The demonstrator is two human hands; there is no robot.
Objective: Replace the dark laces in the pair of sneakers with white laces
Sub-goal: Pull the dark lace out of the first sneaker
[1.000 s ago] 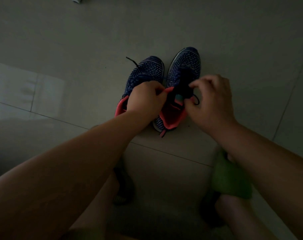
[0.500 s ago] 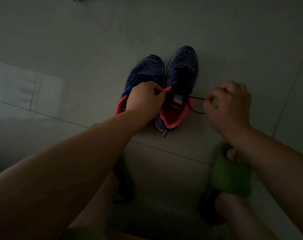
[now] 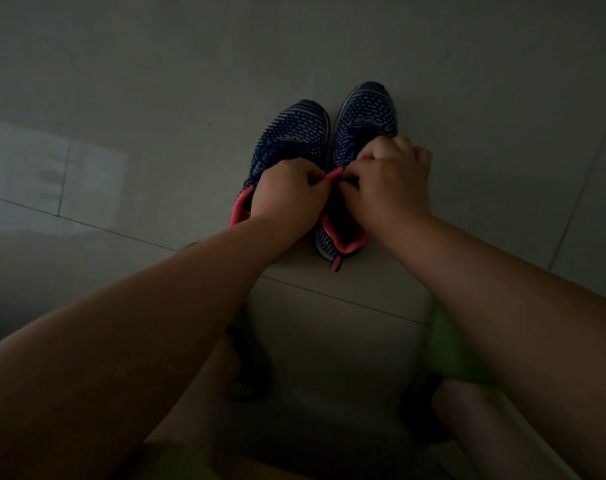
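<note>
Gripping: left hand (image 3: pixel 287 194) has its fingers (image 3: pixel 313 174) curled and pinching the pink collar edge of the right sneaker (image 3: pixel 358 161), at the inner side of the opening.
Right hand: right hand (image 3: pixel 386 183) sits over the lacing area of the right sneaker, fingers curled tight into a fist-like pinch right beside the left hand; what it pinches is hidden under the knuckles, likely the dark lace, cannot tell for sure.
Hands relation: thumbs and fingertips of both hands nearly touching above the tongue of the right sneaker.
Right sneaker: dark blue knit with pale dots, pink lining, pink heel tab pointing toward the person; toe points away; stands upright on the floor (image 3: pixel 156 81).
Left sneaker: left sneaker (image 3: pixel 291 133) just beside the right sneaker, touching or almost touching along the inner edges; same blue knit; its pink collar shows past the left wrist; heel part covered by the left hand.
Laces: too dark and covered to make out on either shoe.
Floor: grey tiles with grout lines, pale reflection patch well left of the left sneaker.
Person: bare forearms, knees low in view, a green slipper (image 3: pixel 447 344) partly behind the right forearm, near side of the right sneaker.
Lighting: dim, details murky.
</note>
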